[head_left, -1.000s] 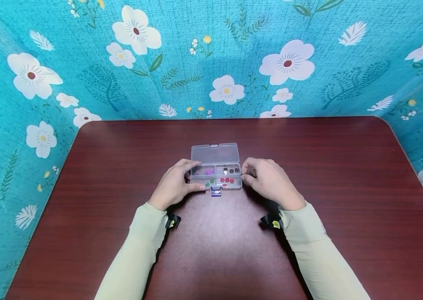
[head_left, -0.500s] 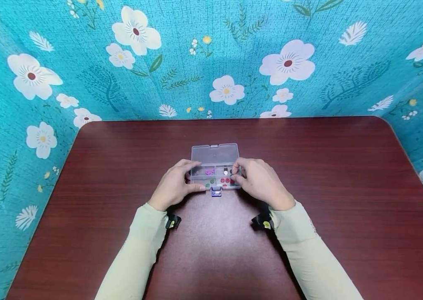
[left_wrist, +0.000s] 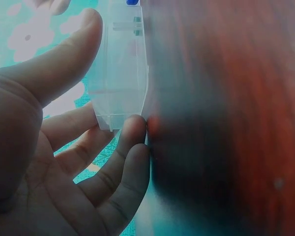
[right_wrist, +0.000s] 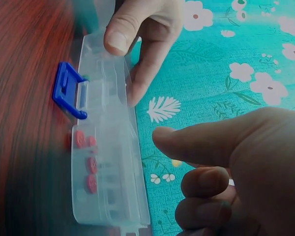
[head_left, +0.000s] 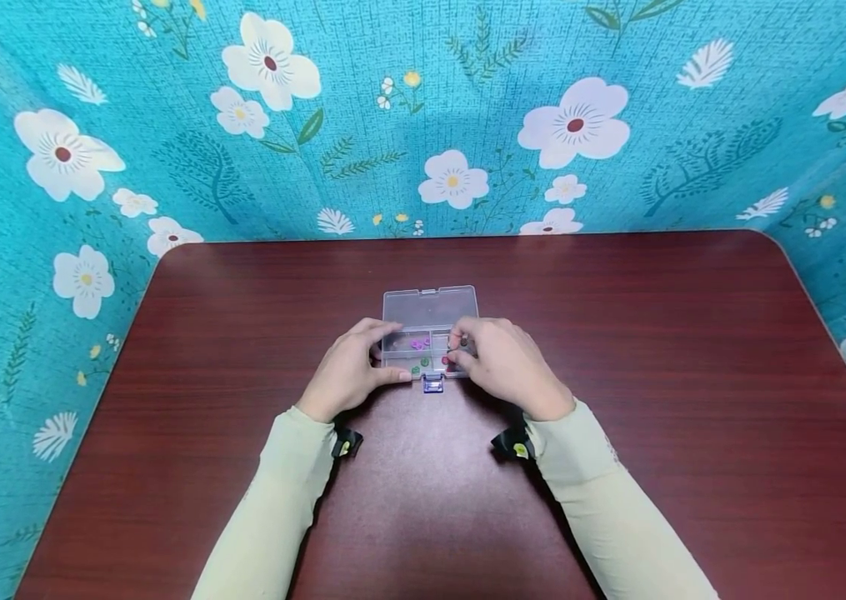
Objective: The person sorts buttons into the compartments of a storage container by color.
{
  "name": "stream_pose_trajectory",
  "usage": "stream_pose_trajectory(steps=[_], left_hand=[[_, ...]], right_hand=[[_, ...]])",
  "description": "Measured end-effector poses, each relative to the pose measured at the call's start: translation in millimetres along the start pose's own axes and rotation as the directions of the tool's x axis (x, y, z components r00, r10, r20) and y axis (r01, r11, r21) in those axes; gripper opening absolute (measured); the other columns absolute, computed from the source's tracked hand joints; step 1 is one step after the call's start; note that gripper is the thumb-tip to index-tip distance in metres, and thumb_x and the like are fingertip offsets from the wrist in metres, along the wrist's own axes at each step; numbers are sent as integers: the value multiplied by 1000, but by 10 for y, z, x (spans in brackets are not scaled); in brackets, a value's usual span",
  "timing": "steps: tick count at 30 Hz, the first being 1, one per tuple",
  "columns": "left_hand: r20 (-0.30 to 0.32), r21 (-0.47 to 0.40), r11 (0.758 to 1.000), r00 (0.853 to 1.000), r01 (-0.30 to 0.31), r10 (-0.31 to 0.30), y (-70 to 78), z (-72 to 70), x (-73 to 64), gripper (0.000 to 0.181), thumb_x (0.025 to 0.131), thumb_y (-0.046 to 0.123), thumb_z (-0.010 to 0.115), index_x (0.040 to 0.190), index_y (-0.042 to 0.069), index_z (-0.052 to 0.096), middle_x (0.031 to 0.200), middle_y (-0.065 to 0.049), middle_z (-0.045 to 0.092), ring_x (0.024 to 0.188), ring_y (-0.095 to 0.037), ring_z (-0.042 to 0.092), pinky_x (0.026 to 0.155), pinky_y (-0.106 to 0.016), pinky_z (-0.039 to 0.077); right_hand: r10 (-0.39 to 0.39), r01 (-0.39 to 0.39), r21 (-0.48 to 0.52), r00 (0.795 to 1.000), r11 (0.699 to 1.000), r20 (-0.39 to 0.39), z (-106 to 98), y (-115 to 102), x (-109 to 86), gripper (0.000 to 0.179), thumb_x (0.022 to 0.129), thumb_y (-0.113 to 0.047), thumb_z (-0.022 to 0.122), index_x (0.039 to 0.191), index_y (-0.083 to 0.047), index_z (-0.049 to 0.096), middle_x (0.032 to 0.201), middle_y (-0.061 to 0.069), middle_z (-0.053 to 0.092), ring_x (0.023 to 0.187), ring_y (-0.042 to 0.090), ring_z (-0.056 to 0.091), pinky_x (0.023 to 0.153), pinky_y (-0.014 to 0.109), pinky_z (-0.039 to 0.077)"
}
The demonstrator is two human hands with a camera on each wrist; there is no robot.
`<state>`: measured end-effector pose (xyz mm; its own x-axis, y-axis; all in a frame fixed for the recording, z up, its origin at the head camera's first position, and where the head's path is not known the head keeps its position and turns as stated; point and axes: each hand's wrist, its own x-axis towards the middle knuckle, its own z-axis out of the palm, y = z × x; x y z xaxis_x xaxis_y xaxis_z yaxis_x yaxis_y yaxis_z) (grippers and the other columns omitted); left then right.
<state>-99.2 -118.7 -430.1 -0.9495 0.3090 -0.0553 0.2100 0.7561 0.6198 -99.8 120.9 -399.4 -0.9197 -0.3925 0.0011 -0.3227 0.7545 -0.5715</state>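
Note:
A clear plastic compartment box [head_left: 407,362] stands on the table with its lid [head_left: 428,308] raised at the back. My left hand [head_left: 350,363] grips the box's left end, thumb along the front, fingers behind. Bent over the right compartments is my right hand [head_left: 507,358], its thumb and forefinger tips apart and nothing visible between them. In the right wrist view several red buttons [right_wrist: 92,165] show through the front wall. Purple pieces [head_left: 418,343] lie in the back left compartment and green ones [head_left: 425,362] in the front left. The right hand partly hides the dark pieces.
A blue latch [head_left: 433,383] hangs down at the front of the box. The dark red wooden table [head_left: 655,350] extends on both sides, and a turquoise flowered cloth [head_left: 377,108] hangs behind it. Each wrist carries a small black camera mount [head_left: 514,446].
My right hand has moved left, from beside the box's right end to over its right compartments, covering most red and dark pieces. The left hand and box stay put.

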Motion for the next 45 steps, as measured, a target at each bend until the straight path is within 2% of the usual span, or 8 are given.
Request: stream_pose_trajectory(steps=[13,20,33,45], left_hand=[[-4,-10,1000,1000,-7,7,3,-6,-6,68,80,33,87,139,13,61,131,-1,59,88,-17,55,77,-34,46],[-7,-8,1000,1000,-12,11,4,-7,-6,68,79,34,87,138,12,62,129,-1,60,86,-16,55,75,-34,45],[-10,-18,1000,1000,-23,23,-3,-8,-5,69,78,34,88,138,11,62,130,-1,61,88,-17,56,79,-35,46],[-6,-25,999,1000,-27,26,7,-13,3,69,78,34,88,138,11,62,130,-1,60,86,-16,56,76,-34,46]], right_hand=[[-50,50,10,999,999,15,112,-82,71,9,92,-16,73,89,-18,65,56,-6,42,50,10,38,50,30,32],[-54,54,5,998,999,25,156,-108,107,10,91,-17,74,88,-18,64,57,-6,45,52,10,40,49,30,33],[-60,59,6,998,998,26,233,-145,156,10,90,-17,75,89,-17,65,59,-6,48,53,10,44,49,30,35],[-64,65,-9,997,998,41,298,-169,209,9,90,-16,74,89,-18,66,60,-6,49,55,11,46,50,30,36]])
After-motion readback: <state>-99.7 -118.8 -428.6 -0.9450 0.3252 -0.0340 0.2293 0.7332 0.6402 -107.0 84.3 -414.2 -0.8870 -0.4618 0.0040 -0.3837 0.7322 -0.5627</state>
